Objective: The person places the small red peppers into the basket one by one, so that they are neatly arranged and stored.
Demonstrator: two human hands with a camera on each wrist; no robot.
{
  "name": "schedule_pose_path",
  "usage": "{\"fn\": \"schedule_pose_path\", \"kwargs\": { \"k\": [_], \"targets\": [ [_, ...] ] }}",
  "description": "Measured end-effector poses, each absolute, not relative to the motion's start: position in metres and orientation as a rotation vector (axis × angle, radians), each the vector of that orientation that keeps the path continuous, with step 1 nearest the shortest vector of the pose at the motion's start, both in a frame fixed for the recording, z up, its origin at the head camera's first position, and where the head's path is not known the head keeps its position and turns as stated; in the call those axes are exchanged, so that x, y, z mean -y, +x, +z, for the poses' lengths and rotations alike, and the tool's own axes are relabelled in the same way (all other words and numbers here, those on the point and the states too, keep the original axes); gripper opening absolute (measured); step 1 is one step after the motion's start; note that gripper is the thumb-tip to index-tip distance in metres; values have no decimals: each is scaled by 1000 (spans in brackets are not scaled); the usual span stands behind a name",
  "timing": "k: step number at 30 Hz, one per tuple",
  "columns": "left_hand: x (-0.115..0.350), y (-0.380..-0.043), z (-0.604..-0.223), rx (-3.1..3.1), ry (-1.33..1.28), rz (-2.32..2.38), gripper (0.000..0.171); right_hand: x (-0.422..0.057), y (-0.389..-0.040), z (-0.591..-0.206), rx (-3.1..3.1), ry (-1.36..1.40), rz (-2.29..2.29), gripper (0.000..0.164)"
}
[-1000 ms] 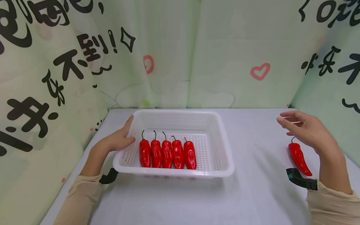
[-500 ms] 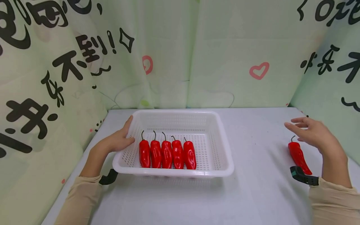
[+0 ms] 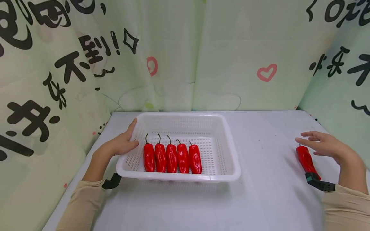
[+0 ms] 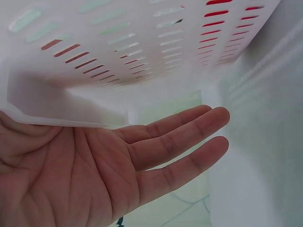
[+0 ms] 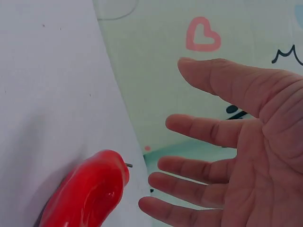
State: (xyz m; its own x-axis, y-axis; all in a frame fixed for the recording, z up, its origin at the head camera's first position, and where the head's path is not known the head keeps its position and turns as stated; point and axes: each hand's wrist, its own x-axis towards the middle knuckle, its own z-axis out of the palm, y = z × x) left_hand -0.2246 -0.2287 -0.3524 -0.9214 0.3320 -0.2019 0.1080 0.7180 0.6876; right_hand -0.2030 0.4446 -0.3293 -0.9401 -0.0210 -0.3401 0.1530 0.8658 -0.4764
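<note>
A white plastic basket [image 3: 179, 178] with slotted walls stands on the table in the head view. My left hand [image 3: 119, 142] holds its left side, thumb over the rim. The left wrist view shows the fingers [image 4: 175, 142] stretched out along the basket's outside. Inside, several red chili peppers [image 3: 171, 158] lie side by side, stems pointing away. Another red chili pepper [image 3: 304, 158] lies on the table at the right. Over its stem end hovers my right hand [image 3: 326, 146], fingers spread and holding nothing. In the right wrist view the loose chili pepper [image 5: 92, 191] is apart from the fingertips.
The white tabletop [image 3: 260, 192] stretches between the basket and the loose pepper. A pale green curtain [image 3: 225, 57] with black lettering and hearts encloses the back and both sides. Each wrist wears a black band [image 3: 319, 183].
My right hand has moved down and to the right, closer over the loose chili pepper, and its fingers have spread. The left hand and the basket have stayed in place.
</note>
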Motion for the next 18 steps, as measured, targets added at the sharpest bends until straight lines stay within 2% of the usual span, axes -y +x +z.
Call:
{"fn": "schedule_pose_path", "kwargs": {
  "k": [9,18],
  "targets": [
    [229,-224,-353,-2607,347,1031,92,-453,-201,-340,-2643,44,-801,76],
    [228,-224,-352,-2605,347,1030,93,-457,-201,-349,-2601,8,-838,73]
  ]
}}
